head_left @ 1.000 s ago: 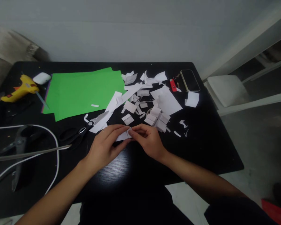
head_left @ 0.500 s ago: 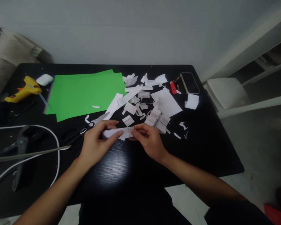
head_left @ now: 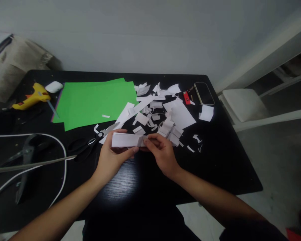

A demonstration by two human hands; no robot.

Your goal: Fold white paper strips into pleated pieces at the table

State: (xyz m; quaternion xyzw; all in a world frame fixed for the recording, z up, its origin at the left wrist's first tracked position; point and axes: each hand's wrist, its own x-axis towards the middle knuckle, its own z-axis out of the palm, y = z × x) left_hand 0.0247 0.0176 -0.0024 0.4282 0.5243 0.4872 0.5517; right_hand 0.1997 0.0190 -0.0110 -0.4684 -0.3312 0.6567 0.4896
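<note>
Both hands hold a white paper strip (head_left: 125,140) just above the black table (head_left: 228,160). My left hand (head_left: 112,155) grips the strip's left part, thumb below and fingers behind it. My right hand (head_left: 162,152) pinches the strip's right end between thumb and fingers. The strip lies roughly level and faces me. Right behind it is a heap of white paper scraps (head_left: 165,113), and black-handled scissors (head_left: 90,144) lie just left of my left hand.
Green paper sheets (head_left: 95,100) cover the back left. A yellow glue gun (head_left: 31,97) and a white case (head_left: 54,86) lie far left. A phone (head_left: 204,93) and a red lighter (head_left: 186,97) are at the back right. A white cable (head_left: 61,150) and pliers (head_left: 22,157) are left.
The hands moved apart and the folded paper opened out into a longer strip, lifted a little off the table. The camera view shifted slightly.
</note>
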